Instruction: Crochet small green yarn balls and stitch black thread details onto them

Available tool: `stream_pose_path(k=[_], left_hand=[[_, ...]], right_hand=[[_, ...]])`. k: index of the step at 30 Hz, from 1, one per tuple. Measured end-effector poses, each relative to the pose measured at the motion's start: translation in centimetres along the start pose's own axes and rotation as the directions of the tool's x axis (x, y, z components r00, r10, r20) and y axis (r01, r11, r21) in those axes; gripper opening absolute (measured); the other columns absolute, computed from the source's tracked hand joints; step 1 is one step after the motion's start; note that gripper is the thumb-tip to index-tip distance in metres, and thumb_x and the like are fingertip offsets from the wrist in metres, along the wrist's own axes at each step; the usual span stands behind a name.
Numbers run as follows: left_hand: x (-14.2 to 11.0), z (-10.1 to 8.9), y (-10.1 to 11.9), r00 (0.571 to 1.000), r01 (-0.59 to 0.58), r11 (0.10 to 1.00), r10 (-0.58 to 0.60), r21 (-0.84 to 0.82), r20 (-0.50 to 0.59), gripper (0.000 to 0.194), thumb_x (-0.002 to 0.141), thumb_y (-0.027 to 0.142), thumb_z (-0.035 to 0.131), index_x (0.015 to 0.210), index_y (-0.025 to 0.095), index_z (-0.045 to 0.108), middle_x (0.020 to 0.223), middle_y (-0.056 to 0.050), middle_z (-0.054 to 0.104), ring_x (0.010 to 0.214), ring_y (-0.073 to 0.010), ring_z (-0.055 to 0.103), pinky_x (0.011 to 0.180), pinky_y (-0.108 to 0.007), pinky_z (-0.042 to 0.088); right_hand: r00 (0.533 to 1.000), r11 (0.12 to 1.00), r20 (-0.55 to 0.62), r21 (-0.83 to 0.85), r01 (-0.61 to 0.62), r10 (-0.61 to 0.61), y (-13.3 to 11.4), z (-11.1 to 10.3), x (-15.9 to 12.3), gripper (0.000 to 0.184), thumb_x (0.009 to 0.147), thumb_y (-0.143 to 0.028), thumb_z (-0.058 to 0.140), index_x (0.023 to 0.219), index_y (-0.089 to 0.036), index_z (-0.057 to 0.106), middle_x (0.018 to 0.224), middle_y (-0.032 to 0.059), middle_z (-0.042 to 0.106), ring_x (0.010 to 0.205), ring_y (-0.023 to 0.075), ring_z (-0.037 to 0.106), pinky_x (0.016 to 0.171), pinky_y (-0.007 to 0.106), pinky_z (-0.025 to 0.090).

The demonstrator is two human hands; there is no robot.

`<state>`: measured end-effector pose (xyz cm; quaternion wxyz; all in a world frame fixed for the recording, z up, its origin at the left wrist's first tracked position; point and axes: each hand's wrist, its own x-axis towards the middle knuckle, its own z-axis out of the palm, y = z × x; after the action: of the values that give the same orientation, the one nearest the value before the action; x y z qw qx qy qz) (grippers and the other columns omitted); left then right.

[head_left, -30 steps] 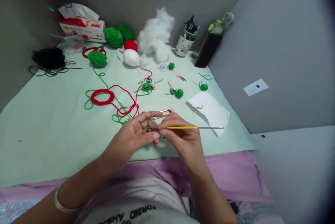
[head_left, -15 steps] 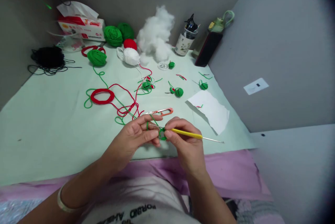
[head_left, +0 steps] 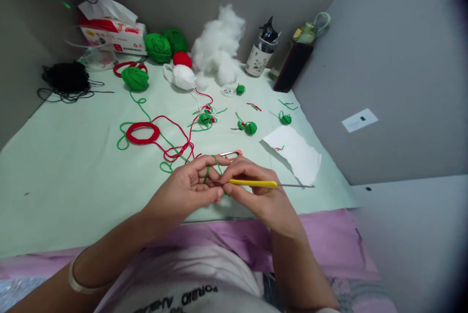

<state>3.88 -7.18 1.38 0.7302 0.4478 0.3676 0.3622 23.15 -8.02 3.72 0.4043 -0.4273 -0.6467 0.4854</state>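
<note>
Nearest to the worker, the left hand (head_left: 186, 188) is apparently pinching a small green piece (head_left: 227, 194) between thumb and fingers, above the near edge of the surface (head_left: 73, 181); the piece is mostly hiding, so stitches can't be told. The right hand (head_left: 261, 188) is gripping a crochet hook (head_left: 256, 184), thumb and fingers pressing together on the yellow handle. The working tip is hiding among the fingers; can't tell whether it's carrying a loop. Green yarn (head_left: 218, 164) is running over the left index finger, looking fairly taut. Good form here, I'm judging: feeding yarn evenly off that finger, pinching close beside the stitch, rolling the hook's mouth so it isn't snagging. Overpulling would be choking the loops. Just beyond, orange-handled snips (head_left: 234, 154) are lying partly behind the hands. Leftward, a red yarn ring (head_left: 143, 133) is lying near tangling strands; green slack there should be running free, or tension may be jumping. Farther back, a green yarn ball (head_left: 135, 79) is resting by red-handled scissors (head_left: 120, 68).
</note>
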Motion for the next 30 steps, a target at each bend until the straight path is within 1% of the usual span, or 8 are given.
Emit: stream_pose_path(k=[2, 6, 11, 14, 17, 19, 27, 30], left_hand=[[-0.1, 0.6, 0.0, 0.999, 0.007, 1.0, -0.007, 0.001, -0.045, 0.046, 0.079, 0.019, 0.079, 0.123, 0.021, 0.066, 0.082, 0.001, 0.068, 0.071, -0.0131, 0.066, 0.07, -0.026, 0.054], [-0.2, 1.6, -0.1, 0.987, -0.026, 0.999, 0.02, -0.037, -0.16, 0.049, 0.073, 0.013, 0.079, 0.119, 0.018, 0.064, 0.08, 0.002, 0.068, 0.072, -0.0127, 0.067, 0.07, -0.024, 0.054], [-0.2, 2.1, -0.8, 0.96, -0.106, 0.983, 0.063, -0.147, -0.272, 0.045, 0.074, 0.015, 0.08, 0.116, 0.017, 0.063, 0.075, 0.003, 0.067, 0.071, -0.0121, 0.066, 0.073, -0.024, 0.055], [-0.3, 2.2, -1.4, 0.954, -0.126, 0.97, 0.061, -0.209, -0.293, 0.041, 0.078, 0.019, 0.081, 0.115, 0.017, 0.065, 0.075, 0.003, 0.067, 0.071, -0.0114, 0.066, 0.074, -0.024, 0.055], [-0.3, 2.0, -1.6, 0.963, -0.078, 0.954, -0.003, -0.288, -0.269, 0.036, 0.08, 0.021, 0.081, 0.113, 0.017, 0.067, 0.078, 0.003, 0.068, 0.07, -0.011, 0.066, 0.075, -0.024, 0.055], [-0.3, 1.7, -1.5, 0.977, -0.013, 0.95, -0.054, -0.311, -0.206, 0.032, 0.08, 0.022, 0.082, 0.109, 0.017, 0.068, 0.079, 0.002, 0.069, 0.068, -0.0113, 0.066, 0.073, -0.025, 0.055], [0.1, 0.3, -0.5, 0.999, 0.028, 0.993, -0.031, -0.112, -0.031, 0.037, 0.08, 0.014, 0.079, 0.115, 0.019, 0.066, 0.079, 0.002, 0.069, 0.072, -0.0126, 0.068, 0.074, -0.026, 0.055], [0.1, 0.4, -0.6, 1.0, 0.016, 0.993, -0.017, -0.117, -0.009, 0.038, 0.081, 0.013, 0.078, 0.116, 0.019, 0.065, 0.08, 0.002, 0.07, 0.072, -0.013, 0.068, 0.074, -0.026, 0.055]], right_hand=[[1.0, 0.999, 0.006, -0.034, -0.005, 0.005, 0.0, 0.2, 0.0, 0.01, 0.088, -0.014, 0.07, 0.087, -0.023, 0.073, 0.085, 0.0005, 0.068, 0.088, 0.0163, 0.064, 0.088, 0.032, 0.05], [0.998, 0.999, -0.032, 0.022, -0.045, 0.046, -0.1, 0.6, 0.1, 0.009, 0.087, -0.014, 0.07, 0.087, -0.022, 0.072, 0.083, -0.0007, 0.068, 0.078, 0.0131, 0.063, 0.072, 0.026, 0.051], [0.984, 0.987, -0.155, 0.144, -0.066, 0.088, 0.3, 1.7, 0.3, 0.007, 0.083, -0.015, 0.072, 0.081, -0.022, 0.071, 0.078, -0.0009, 0.068, 0.071, 0.0128, 0.065, 0.068, 0.025, 0.054], [0.964, 0.975, -0.238, 0.212, -0.07, 0.121, 1.0, 2.6, 0.1, 0.005, 0.08, -0.018, 0.075, 0.08, -0.021, 0.071, 0.077, -0.001, 0.068, 0.066, 0.012, 0.064, 0.063, 0.025, 0.054], [0.932, 0.96, -0.33, 0.274, -0.056, 0.148, 1.9, 3.2, -0.4, 0.007, 0.079, -0.022, 0.077, 0.08, -0.022, 0.07, 0.075, -0.0018, 0.068, 0.061, 0.011, 0.061, 0.058, 0.023, 0.052], [0.926, 0.959, -0.346, 0.279, -0.055, 0.154, 2.2, 3.2, -0.6, 0.008, 0.079, -0.023, 0.078, 0.08, -0.022, 0.071, 0.074, -0.0022, 0.068, 0.062, 0.0112, 0.06, 0.058, 0.023, 0.052], [0.971, 0.964, -0.148, 0.215, -0.154, 0.188, 0.9, 1.4, -0.2, 0.006, 0.078, -0.017, 0.077, 0.079, -0.02, 0.072, 0.073, -0.0021, 0.068, 0.063, 0.0096, 0.059, 0.059, 0.021, 0.048], [0.974, 0.959, -0.105, 0.226, -0.171, 0.198, 0.5, 1.2, 0.1, 0.006, 0.078, -0.016, 0.078, 0.079, -0.02, 0.072, 0.07, -0.0022, 0.067, 0.061, 0.0098, 0.06, 0.058, 0.021, 0.048]])
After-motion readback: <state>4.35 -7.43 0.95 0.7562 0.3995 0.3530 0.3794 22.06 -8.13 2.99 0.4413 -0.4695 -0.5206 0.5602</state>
